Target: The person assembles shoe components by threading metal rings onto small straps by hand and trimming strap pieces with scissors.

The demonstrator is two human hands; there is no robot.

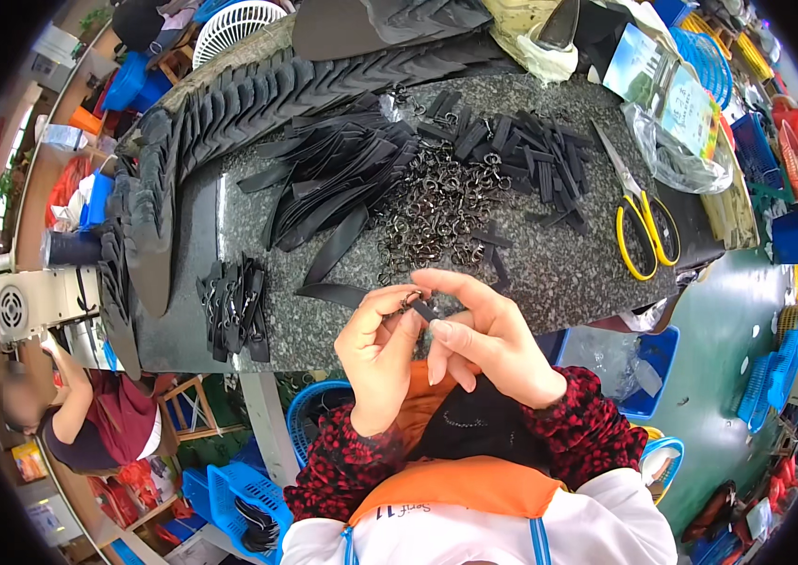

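Close to the near edge of the speckled stone table, my left hand (pixel 372 347) pinches a small dark metal hook (pixel 411 298) between thumb and fingertips. My right hand (pixel 502 347) grips a short black strap (pixel 425 310) at the hook, its thumb against the strap's end. Whether the strap passes through the hook's ring is too small to tell. Just beyond my hands lies a heap of metal hooks (pixel 436 212). Short black strips (pixel 549 160) are scattered to its right, and longer black strips (pixel 342 160) pile up on its left.
Yellow-handled scissors (pixel 639 221) lie open at the right. A bundle of black straps with hooks (pixel 234 306) rests at the left. Overlapping dark flat pieces (pixel 257 99) line the far and left edges. A blue bin (pixel 648 400) stands below the table; another person (pixel 102 419) sits at left.
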